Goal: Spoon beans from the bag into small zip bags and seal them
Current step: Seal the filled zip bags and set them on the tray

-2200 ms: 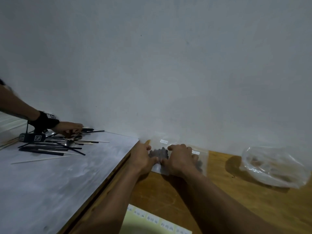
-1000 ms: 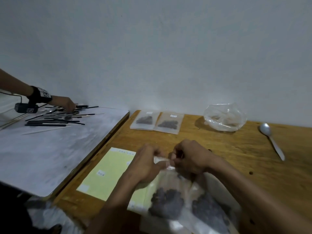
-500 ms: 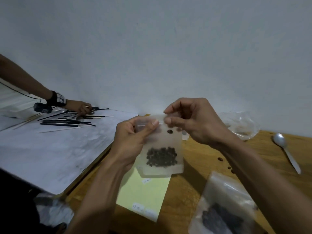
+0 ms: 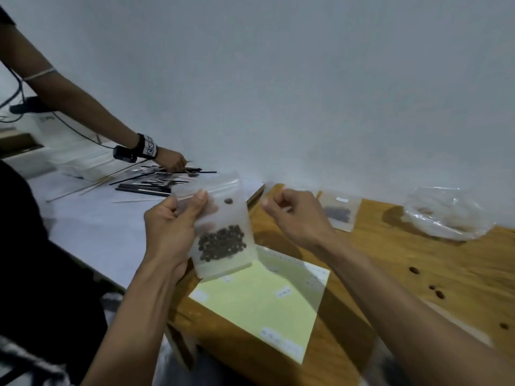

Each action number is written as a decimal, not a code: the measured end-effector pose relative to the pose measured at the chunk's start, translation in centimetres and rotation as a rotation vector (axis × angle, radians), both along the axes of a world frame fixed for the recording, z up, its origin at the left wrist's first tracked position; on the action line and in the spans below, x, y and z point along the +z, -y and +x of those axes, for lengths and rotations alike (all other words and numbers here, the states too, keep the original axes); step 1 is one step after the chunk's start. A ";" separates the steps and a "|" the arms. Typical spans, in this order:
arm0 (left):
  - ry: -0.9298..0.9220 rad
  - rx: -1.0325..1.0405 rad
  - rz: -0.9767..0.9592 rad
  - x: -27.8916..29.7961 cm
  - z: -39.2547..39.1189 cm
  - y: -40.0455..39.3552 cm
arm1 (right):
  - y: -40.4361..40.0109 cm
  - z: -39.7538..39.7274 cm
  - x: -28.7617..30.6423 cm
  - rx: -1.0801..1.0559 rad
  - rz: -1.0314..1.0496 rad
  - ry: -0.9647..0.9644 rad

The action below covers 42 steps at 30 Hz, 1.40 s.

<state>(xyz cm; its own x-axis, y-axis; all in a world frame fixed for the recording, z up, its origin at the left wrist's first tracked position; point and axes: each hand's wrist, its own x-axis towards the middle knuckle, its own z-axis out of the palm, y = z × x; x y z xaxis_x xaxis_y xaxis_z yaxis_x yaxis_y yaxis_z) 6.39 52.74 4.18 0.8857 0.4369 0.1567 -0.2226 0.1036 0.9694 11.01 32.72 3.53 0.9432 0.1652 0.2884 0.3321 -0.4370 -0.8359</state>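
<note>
Holding the zip bag (image 4: pixel 223 227) upright over the desk (image 4: pixel 418 274), we have our left hand (image 4: pixel 172 229) pinching its upper left corner, thumb in front just under the zip strip. The bag's long axis runs vertically, with the beans (image 4: pixel 222 243) settled low and 1 stray bean higher up. Our right hand (image 4: pixel 295 215) hangs just right of the bag's top edge, fingers curled on nothing and apart from the plastic. That right grip is nearer the free corner, so we judge it suits pressing the strip.
</note>
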 end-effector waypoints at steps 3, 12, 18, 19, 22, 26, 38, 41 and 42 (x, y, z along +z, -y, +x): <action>-0.002 0.070 -0.029 -0.4 0.5 -0.8 | 0.7 0.2 -3.3 -0.036 -0.406 -0.140; -0.052 0.086 -0.080 -1.3 0.9 0.1 | -0.4 -1.2 -5.4 -0.156 -0.626 -0.246; -0.100 0.091 -0.077 -1.3 1.0 0.3 | -0.1 -1.0 -5.9 -0.097 -0.585 -0.245; -0.106 0.079 -0.070 -1.3 0.9 0.5 | 0.3 -1.3 -5.2 -0.097 -0.569 -0.213; -0.112 0.025 -0.056 -1.6 1.0 1.4 | 1.6 -2.2 -1.5 -0.069 -0.470 -0.011; -0.109 -0.086 -0.022 -1.9 1.3 3.9 | 1.1 -3.0 2.9 0.013 -0.412 0.177; -0.069 -0.245 -0.081 -0.8 0.6 7.0 | 0.7 -1.9 2.2 -0.097 -0.571 0.240; -0.058 -0.248 -0.046 -0.8 0.3 7.1 | 0.8 -1.8 2.0 -0.111 -0.573 0.250; -0.050 -0.239 -0.034 -0.8 0.4 7.1 | 0.9 -1.7 1.8 -0.120 -0.558 0.254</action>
